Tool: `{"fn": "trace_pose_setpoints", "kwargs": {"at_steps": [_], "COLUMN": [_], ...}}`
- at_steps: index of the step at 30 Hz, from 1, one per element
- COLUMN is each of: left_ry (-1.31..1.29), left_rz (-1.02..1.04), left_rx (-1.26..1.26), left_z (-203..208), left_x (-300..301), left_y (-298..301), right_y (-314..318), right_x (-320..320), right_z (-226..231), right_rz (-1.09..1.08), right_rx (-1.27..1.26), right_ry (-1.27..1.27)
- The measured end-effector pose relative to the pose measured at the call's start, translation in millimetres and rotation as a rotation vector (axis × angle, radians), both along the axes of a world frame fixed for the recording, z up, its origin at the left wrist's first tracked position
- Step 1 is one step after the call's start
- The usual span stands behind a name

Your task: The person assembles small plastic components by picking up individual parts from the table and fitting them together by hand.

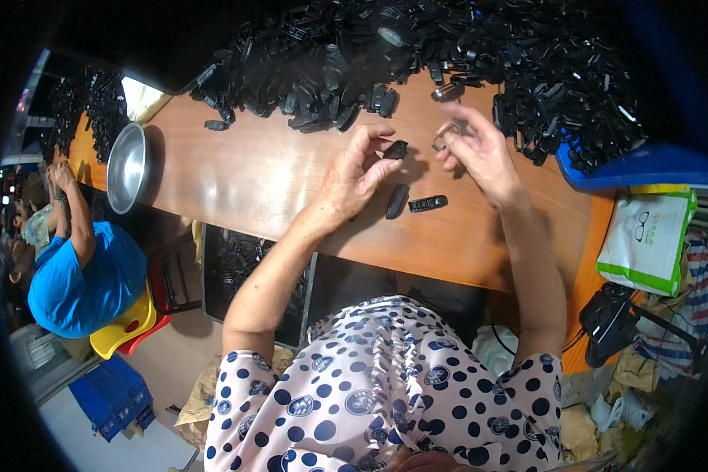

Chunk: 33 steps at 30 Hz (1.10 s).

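Over the wooden table (244,169), my left hand (358,169) pinches a small black plastic piece (398,149) between thumb and fingers. To its right my right hand (477,153) is raised with thumb and fingertips together. A tiny greenish bit shows at those fingertips, too small to name. Just below my hands, two elongated black plastic parts lie on the table: a smooth, rounded one (397,201) and, beside it, one with its detailed inner side showing (428,204).
A large heap of small black parts (322,71) covers the table's far side. At left stand a metal bowl (127,167) and a person in a blue shirt (94,275). A blue tray (637,173) and a white-green bag (645,240) sit at right.
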<state>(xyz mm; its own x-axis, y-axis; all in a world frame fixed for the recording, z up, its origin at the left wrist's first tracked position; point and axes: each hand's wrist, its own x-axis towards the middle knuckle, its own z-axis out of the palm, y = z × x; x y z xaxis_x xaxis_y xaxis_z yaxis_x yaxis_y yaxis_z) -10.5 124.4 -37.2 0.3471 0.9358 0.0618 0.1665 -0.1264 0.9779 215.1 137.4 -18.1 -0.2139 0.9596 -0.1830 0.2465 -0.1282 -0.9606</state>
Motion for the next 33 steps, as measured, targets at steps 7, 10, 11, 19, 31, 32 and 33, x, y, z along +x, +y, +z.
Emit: {"fn": "trace_pose_setpoints", "kwargs": {"at_steps": [7, 10, 11, 19, 31, 32, 33], "left_ry": [-0.170, -0.083, -0.082, 0.121, 0.284, 0.284, 0.214], "left_rz": [0.029, 0.000, -0.009, -0.114, -0.286, -0.286, -0.249], "left_rx": [-0.027, 0.149, 0.157, 0.313, 0.590, 0.587, 0.458], "left_z": [3, 11, 16, 38, 58, 56, 55], "left_x": [21, 27, 29, 32, 31, 33, 38], "left_y": [-55, -68, -72, -95, -114, -118, -121], "right_y": [-77, -94, -99, -130, -150, -152, -153], "right_x": [-9, -5, -4, 9, 27, 26, 24], "right_z": [18, 21, 21, 35, 29, 25, 25], "right_rz": [-0.112, -0.125, -0.116, -0.110, 0.106, 0.083, 0.067], "right_rx": [-0.100, -0.138, -0.146, -0.174, -0.422, -0.487, -0.551], "right_ry": [0.705, 0.799, 0.809, 0.695, 0.504, 0.580, 0.654]}}
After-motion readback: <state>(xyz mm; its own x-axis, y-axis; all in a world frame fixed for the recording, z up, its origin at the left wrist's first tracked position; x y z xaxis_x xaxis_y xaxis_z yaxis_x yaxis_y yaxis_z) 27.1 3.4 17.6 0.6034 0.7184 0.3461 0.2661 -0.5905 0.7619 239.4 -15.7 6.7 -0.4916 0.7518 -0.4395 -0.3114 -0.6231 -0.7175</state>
